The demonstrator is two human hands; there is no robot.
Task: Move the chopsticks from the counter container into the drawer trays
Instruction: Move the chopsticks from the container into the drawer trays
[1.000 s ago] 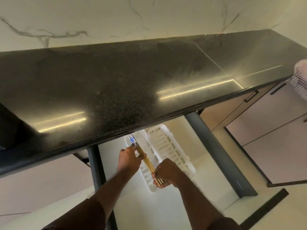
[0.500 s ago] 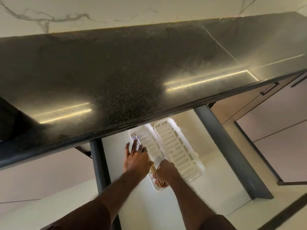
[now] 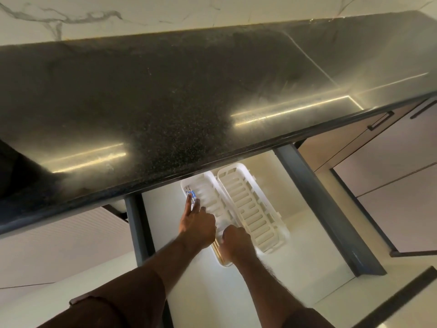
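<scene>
My left hand (image 3: 197,224) lies flat, fingers straight, pressing the chopsticks (image 3: 192,197) down so they settle along the left tray (image 3: 208,185); their patterned tips poke out just past my fingertips. My right hand (image 3: 236,242) curls around the wooden butt ends at the tray's near end, steadying them. The right tray (image 3: 264,200) beside my knuckles looks unfilled.

No text, brand, number or sign can be read anywhere. The only marking is a small blue and white pattern on the far ends of the chopsticks (image 3: 192,195) lying in the left tray (image 3: 208,197), and it is too small and blurred to make out.
</scene>
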